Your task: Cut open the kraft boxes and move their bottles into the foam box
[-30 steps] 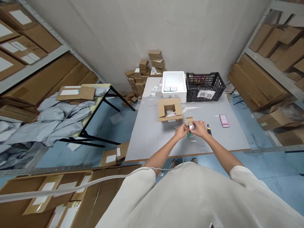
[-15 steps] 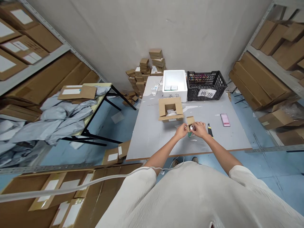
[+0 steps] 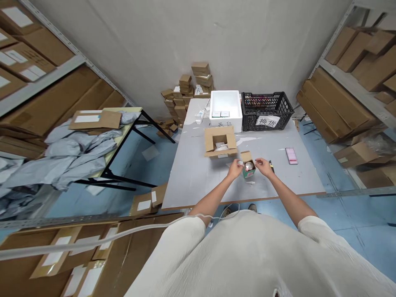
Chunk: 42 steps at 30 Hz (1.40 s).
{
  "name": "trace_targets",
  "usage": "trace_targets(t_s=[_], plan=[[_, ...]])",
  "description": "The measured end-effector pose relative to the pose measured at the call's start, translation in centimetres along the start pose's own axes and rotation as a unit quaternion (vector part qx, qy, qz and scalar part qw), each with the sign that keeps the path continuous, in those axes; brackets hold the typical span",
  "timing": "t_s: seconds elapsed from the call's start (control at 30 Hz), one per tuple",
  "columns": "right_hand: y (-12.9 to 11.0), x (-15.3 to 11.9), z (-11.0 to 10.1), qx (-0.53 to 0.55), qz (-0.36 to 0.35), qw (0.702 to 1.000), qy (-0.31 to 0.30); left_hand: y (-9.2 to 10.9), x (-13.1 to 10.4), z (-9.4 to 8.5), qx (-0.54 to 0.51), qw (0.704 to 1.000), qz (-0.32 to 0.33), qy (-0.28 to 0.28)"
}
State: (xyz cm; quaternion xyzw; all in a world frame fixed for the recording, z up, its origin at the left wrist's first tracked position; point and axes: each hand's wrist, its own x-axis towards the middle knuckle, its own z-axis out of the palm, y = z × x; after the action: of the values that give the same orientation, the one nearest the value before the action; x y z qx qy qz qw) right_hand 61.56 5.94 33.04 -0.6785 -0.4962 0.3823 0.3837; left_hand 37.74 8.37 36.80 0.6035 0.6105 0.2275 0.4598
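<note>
A small green box (image 3: 248, 173) stands on the grey table with its brown flaps up, and a shiny round item (image 3: 249, 166) sits inside its opening. At the box's left side is my left hand (image 3: 235, 168), its fingers closed on a small white piece or flap edge too small to make out. My right hand (image 3: 263, 167) is at the right side of the box, its fingers bent towards a flap; whether they grip it is unclear. An open cardboard box (image 3: 220, 142) with white contents is just behind my left hand. The cutter (image 3: 271, 166) lies partly hidden beside my right hand.
A white foam box (image 3: 226, 105) and a black crate (image 3: 267, 111) stand at the table's back. A pink stack (image 3: 291, 156) lies at the right. Grey parcels (image 3: 72, 152) cover a side table at the left; shelves flank both sides.
My right hand has come off the round item and moved to the right side of the small box. The item now sits uncovered in the opening, and more of the green box shows.
</note>
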Motion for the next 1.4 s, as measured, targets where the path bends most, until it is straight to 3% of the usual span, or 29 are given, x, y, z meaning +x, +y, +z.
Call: trace_targets(t_s=[0.13,0.37,0.53,0.77,1.03,1.4], plan=[[0.1,-0.1,0.7,0.008,0.005,1.000,-0.018,0.2,0.5,1.0,-0.007,1.000,-0.022,0.001],[-0.3,-0.2,1.0,0.015,0.002,0.999,-0.038,-0.2,0.8,2.1,-0.005,1.000,0.022,0.005],[-1.2,-0.7,0.2,0.049,-0.033,0.997,-0.046,-0.6,0.7,1.9,-0.027,0.997,0.074,0.016],[-1.6,-1.8,-0.8,0.062,-0.030,0.995,-0.075,-1.4,-0.6,1.4,-0.093,0.992,0.077,-0.025],[-1.8,-2.4,-0.6,0.008,-0.083,0.993,-0.084,-1.9,-1.0,1.5,-0.031,0.989,0.136,-0.041],[-1.3,-2.7,-0.6,-0.050,-0.123,0.987,-0.091,-2.0,-0.9,1.8,-0.033,0.990,0.132,-0.046]])
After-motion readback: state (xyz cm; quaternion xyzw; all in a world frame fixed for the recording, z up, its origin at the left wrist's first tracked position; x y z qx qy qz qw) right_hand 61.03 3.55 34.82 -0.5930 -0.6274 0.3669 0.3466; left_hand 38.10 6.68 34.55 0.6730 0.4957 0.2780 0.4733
